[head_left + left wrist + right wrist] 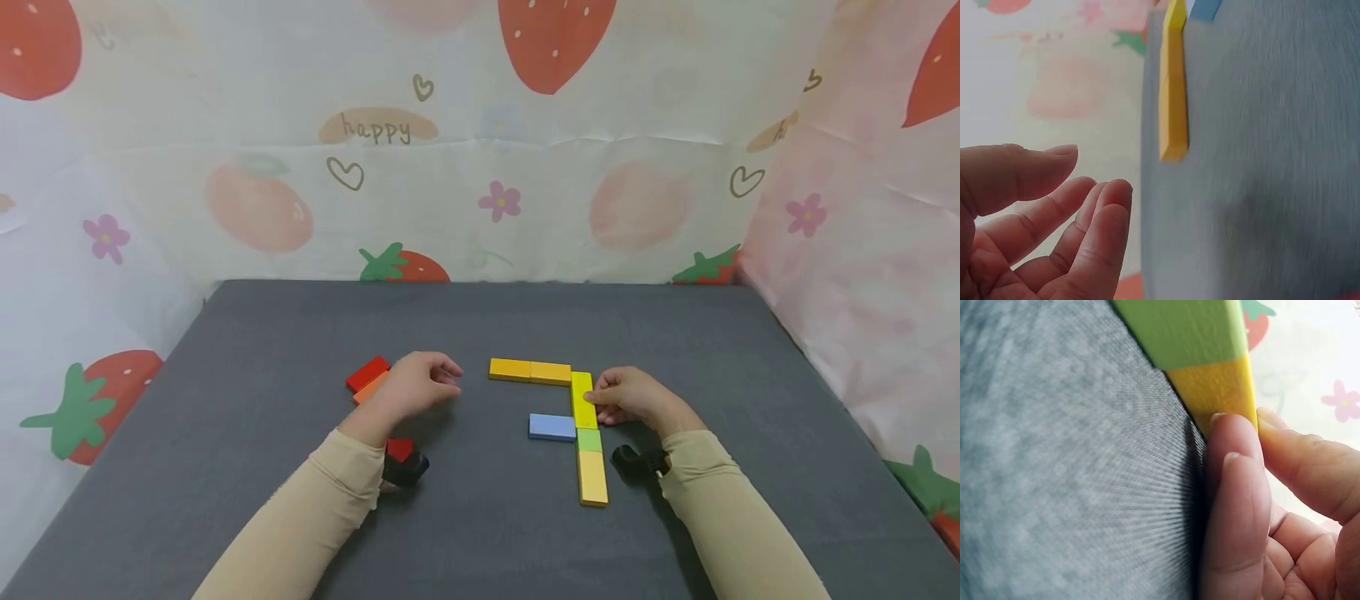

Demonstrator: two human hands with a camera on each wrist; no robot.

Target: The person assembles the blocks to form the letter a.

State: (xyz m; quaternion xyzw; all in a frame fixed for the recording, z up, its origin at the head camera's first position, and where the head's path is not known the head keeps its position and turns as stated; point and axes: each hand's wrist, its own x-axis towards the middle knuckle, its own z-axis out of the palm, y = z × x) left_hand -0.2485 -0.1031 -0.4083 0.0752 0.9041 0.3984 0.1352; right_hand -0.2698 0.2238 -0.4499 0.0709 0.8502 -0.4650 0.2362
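My right hand (636, 395) pinches the edge of a bright yellow block (582, 398), thumb on its top and fingertips against its side. In the right wrist view, that yellow block (1219, 394) meets a green block (1188, 331). Two amber blocks (529, 372) lie end to end, leading left from the yellow one's far end. Toward me, a green block (588, 440) and a pale yellow block (592, 479) continue the line. A blue block (552, 427) points left beside it. My left hand (420, 382) hovers with relaxed fingers and nothing between them, left of the amber blocks (1174, 94).
A red block (367, 372) and an orange block (371, 388) lie behind the left hand, the orange one partly hidden by it. Another red block (400, 449) shows beneath the left wrist. Patterned cloth (480, 167) rises behind the grey tabletop (480, 533).
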